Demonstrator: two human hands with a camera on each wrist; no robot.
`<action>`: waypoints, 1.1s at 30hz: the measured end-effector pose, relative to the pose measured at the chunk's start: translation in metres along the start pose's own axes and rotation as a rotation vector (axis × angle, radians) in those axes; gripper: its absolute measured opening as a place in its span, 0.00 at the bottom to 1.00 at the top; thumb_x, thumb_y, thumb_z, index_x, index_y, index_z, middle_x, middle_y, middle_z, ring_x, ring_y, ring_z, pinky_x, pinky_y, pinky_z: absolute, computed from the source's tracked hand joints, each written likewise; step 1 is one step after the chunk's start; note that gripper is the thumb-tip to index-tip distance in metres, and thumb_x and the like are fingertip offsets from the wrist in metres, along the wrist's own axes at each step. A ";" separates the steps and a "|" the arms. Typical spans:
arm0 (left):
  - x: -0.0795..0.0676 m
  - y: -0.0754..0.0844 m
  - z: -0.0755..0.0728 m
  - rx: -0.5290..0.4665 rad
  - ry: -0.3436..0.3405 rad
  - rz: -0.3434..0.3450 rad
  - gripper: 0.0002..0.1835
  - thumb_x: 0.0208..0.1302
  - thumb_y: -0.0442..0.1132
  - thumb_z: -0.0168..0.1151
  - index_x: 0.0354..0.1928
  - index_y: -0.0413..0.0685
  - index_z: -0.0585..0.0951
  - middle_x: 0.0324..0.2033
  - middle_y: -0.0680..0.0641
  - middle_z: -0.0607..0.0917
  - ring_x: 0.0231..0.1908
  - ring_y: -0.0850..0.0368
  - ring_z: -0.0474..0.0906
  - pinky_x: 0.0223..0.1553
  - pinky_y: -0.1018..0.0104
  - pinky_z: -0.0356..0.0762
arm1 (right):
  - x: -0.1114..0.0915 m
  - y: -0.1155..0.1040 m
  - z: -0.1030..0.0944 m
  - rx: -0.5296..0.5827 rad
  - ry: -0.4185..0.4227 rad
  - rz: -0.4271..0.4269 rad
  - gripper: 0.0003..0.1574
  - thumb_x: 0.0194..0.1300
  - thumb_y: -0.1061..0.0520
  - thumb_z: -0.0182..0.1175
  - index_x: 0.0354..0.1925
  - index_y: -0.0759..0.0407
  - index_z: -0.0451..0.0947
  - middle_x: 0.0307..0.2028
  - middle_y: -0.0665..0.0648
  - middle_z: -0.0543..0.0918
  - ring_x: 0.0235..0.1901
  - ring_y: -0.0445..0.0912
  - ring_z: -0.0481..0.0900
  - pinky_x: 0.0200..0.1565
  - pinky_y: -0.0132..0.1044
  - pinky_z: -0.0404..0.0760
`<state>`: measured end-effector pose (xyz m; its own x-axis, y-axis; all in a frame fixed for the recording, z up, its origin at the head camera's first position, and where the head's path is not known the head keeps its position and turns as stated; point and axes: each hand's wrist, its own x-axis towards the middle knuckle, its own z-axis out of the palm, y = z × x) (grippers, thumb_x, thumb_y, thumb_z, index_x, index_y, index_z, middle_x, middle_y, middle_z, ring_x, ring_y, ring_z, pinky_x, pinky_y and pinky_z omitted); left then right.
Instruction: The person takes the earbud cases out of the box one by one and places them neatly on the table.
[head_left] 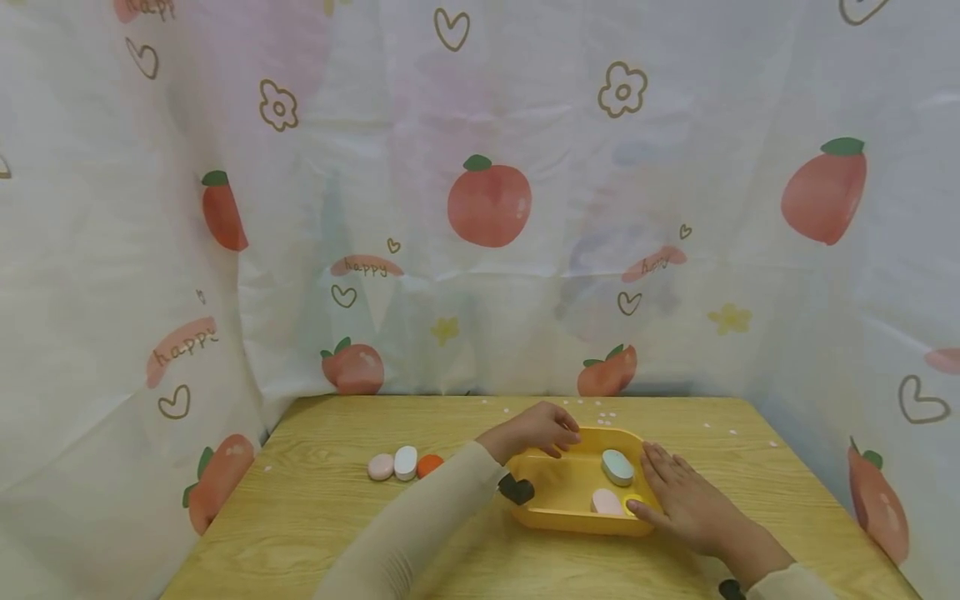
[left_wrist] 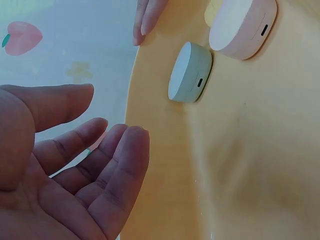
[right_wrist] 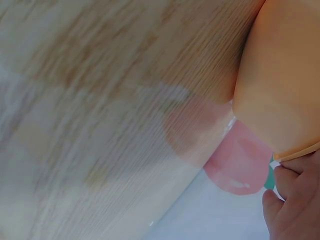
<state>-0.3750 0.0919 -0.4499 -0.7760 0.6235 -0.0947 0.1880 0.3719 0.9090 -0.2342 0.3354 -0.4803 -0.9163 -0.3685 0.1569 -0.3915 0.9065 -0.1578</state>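
Hands (head_left: 543,427) (head_left: 692,504) @ ylw tray (head_left: 585,523); bkgd sheet (head_left: 517,308) (fruity) reads "happy".

The left forearm (head_left: 420,525), in a cream sleeve, slants up and rightward across the head view; the left hand (head_left: 542,429) hangs with its fingers (left_wrist: 125,175) loosely bent and its thumb (left_wrist: 60,104) apart from them; the right forearm (head_left: 791,582) reaches in from the lower right, bare at the wrist (head_left: 753,550); the right hand (head_left: 693,504) shows its back, fingers extended close together, thumb spread leftward.
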 end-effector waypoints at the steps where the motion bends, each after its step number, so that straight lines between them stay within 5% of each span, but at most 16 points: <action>1: 0.002 0.000 0.002 0.001 0.001 -0.007 0.10 0.64 0.35 0.66 0.45 0.38 0.82 0.37 0.50 0.84 0.36 0.51 0.83 0.33 0.60 0.84 | 0.000 0.000 -0.001 -0.004 -0.001 0.000 0.52 0.71 0.32 0.48 0.69 0.75 0.57 0.71 0.72 0.53 0.70 0.65 0.49 0.65 0.63 0.52; 24: 0.023 -0.009 0.032 0.006 -0.035 -0.135 0.05 0.61 0.34 0.68 0.34 0.39 0.84 0.33 0.42 0.84 0.31 0.50 0.83 0.30 0.59 0.84 | 0.000 -0.002 0.000 -0.033 0.001 0.005 0.53 0.71 0.31 0.48 0.69 0.75 0.57 0.71 0.71 0.53 0.70 0.64 0.50 0.66 0.63 0.53; 33: 0.023 -0.009 0.040 0.053 -0.058 -0.152 0.12 0.62 0.36 0.67 0.33 0.30 0.84 0.19 0.44 0.79 0.18 0.57 0.75 0.26 0.64 0.82 | 0.001 -0.002 0.001 -0.053 -0.007 0.015 0.54 0.70 0.30 0.47 0.69 0.75 0.58 0.71 0.71 0.54 0.71 0.63 0.50 0.66 0.62 0.53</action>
<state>-0.3706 0.1304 -0.4760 -0.7623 0.5954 -0.2537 0.1042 0.4998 0.8599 -0.2343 0.3329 -0.4809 -0.9226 -0.3562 0.1484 -0.3731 0.9215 -0.1079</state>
